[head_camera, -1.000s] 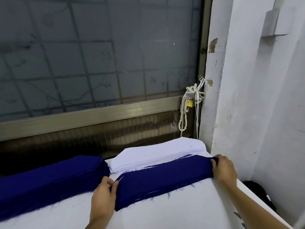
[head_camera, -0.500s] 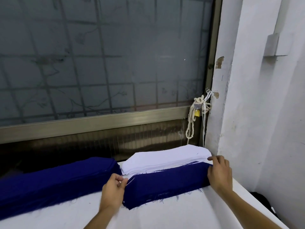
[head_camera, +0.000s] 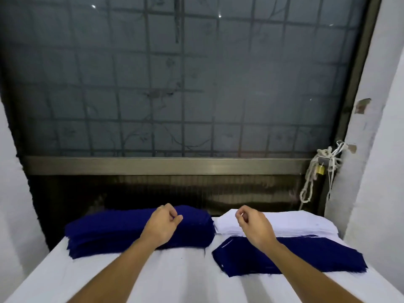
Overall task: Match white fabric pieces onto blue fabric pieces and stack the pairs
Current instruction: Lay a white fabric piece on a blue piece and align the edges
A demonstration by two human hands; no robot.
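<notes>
Flat dark-blue fabric piece (head_camera: 306,256), near right, still lacks white; right hand (head_camera: 255,226) curls at white fabric stack (head_camera: 306,224), grip unclear; left hand (head_camera: 162,226) loosely curled, empty.

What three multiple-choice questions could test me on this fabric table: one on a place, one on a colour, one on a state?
1. Where does the white stack lie?
A. On the window sill
B. On the floor
C. Behind the single blue piece

2. What colour is the left stack, under the left hand?
A. White
B. Blue
C. Red

3. How does the single blue piece lie?
A. Flat, with no white piece on it
B. Rolled up
C. Covered by a white piece

Answers:
1 C: the white stack sits at the far right, with the single blue piece in front of it.
2 B: dark blue cloth shows all round that hand.
3 A: it is spread out and its blue top is uncovered.
</notes>
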